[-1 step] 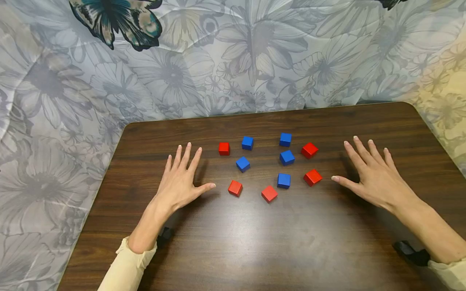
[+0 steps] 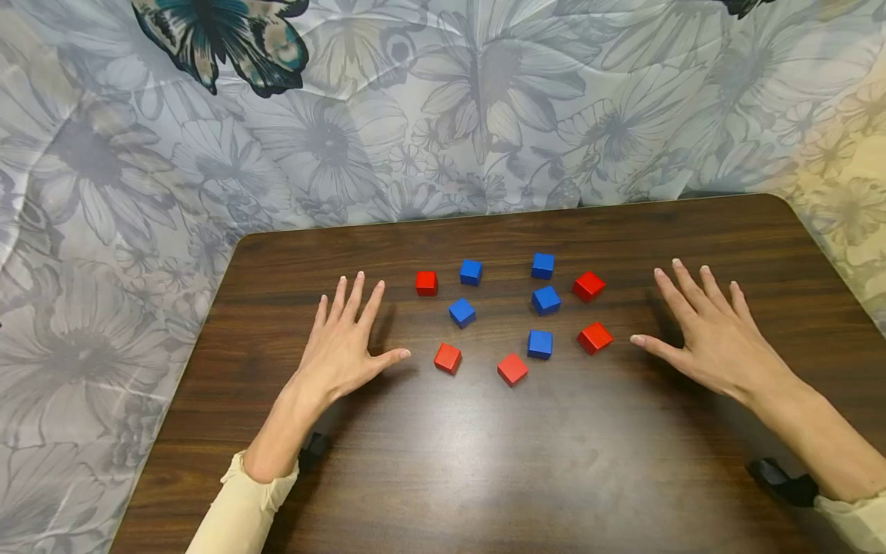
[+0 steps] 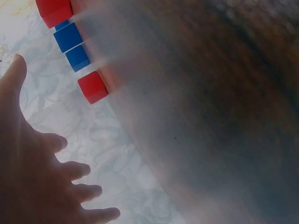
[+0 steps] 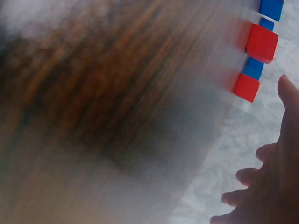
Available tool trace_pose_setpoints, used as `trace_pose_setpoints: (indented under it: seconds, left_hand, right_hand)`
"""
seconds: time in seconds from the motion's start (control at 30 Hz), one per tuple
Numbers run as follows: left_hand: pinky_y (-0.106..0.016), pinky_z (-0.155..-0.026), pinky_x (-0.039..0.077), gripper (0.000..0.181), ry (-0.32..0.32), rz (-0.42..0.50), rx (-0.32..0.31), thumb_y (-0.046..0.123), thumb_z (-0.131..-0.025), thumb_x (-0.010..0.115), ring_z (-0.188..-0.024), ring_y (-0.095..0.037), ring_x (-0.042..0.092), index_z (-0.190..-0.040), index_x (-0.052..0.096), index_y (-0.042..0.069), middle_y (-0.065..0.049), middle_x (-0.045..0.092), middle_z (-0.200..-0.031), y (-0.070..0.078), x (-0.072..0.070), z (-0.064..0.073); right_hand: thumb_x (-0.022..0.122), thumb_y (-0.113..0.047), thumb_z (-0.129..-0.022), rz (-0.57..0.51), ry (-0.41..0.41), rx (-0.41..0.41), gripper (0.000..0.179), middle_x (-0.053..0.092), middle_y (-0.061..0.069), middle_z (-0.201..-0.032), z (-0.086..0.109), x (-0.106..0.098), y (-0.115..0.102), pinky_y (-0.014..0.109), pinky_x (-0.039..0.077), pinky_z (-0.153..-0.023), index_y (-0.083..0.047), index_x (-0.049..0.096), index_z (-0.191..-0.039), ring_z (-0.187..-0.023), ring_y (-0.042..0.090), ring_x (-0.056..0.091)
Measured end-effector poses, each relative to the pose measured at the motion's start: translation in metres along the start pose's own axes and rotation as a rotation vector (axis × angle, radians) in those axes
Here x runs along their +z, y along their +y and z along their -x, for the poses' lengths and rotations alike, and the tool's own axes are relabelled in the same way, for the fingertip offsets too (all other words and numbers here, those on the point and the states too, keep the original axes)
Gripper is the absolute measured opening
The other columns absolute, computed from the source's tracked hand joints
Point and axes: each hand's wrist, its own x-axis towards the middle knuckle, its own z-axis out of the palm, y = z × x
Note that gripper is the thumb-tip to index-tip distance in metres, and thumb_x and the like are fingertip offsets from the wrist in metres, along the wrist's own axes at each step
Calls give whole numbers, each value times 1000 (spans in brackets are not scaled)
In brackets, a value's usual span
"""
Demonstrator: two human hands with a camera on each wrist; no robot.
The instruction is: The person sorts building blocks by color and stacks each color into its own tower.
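Observation:
Several red and blue cubes lie scattered over the middle of a dark wooden table [image 2: 443, 462]. My left hand [image 2: 339, 350] is spread to the left of them, fingers straight and palm down, holding nothing. Closest to its thumb is a red cube [image 2: 447, 358]; another red cube [image 2: 426, 283] sits farther back. On the other side, my right hand [image 2: 720, 346] is likewise spread and holds nothing. A red cube [image 2: 594, 338] lies to the left of its thumb. Between the hands are a front red cube [image 2: 512, 369] and a blue cube [image 2: 540, 344] beside it.
Farther back stand more blue cubes, including one blue cube [image 2: 471, 272] at back left and another blue cube [image 2: 543, 265] at back right. Behind the table's far edge hangs a flower-patterned cloth [image 2: 484, 115]. Dark bands [image 2: 782, 481] sit at the wrists.

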Motion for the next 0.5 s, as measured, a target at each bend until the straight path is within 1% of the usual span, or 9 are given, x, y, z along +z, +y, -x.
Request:
trace_pose_setpoints:
  seconds: [0.13,0.3,0.5]
  left_hand:
    - [-61,-119,7,109,-1,-1,0,82,-81,51,-151,-33,-6,-161,4,25,-10,-3,-166,0,-1,0]
    - [-61,-119,7,109,16,-11,1,83,-81,50,-151,-35,-3,-161,12,21,-13,2,-166,0,-1,2]
    - [-61,-119,5,109,18,-23,-5,85,-80,48,-151,-32,-6,-161,11,22,-13,2,-166,0,-2,4]
  right_hand:
    - [63,-55,-92,-5,1,0,97,0,16,-165,1,1,0,64,-13,-114,-15,7,-160,-146,51,1]
    - [63,-56,-91,-2,5,-4,98,2,18,-165,1,2,0,64,-13,-114,-15,8,-160,-146,52,2]
    - [64,-56,-91,0,4,-10,98,-1,14,-165,0,1,0,64,-14,-114,-15,8,-161,-146,50,-1]
